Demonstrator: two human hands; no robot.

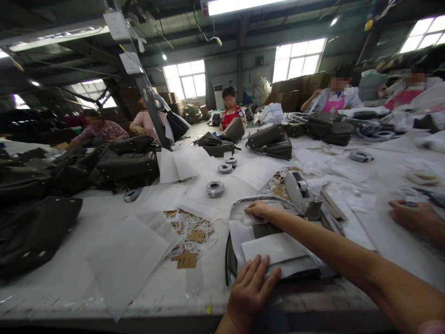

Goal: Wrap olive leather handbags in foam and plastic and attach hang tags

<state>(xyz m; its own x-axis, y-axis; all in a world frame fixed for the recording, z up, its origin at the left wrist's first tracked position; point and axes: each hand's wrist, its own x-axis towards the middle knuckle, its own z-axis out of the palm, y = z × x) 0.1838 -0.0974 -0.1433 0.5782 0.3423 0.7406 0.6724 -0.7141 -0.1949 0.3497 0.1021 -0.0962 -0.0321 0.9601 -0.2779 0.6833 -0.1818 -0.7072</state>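
A dark olive bag (259,230) lies flat in front of me, with folded white paper (274,248) on top of it. My left hand (252,285) rests on the near edge of the bag and paper, fingers stretched out and holding nothing. Across the bag reaches my right arm. My right hand (260,210) is at the bag's far end with its fingers drawn together over pale wrapping, beside a strap in grey-white wrapping (239,202). What those fingertips hold is too small to make out. Just beyond my right forearm stands a grey tape dispenser (301,192).
Brown tags with strings (189,236) and thin white sheets (132,260) lie left of the bag. Coiled wrapped straps (215,188) sit farther back. Dark bags (34,232) are piled at left. A co-worker's hand (413,215) is at right; several people work around the table.
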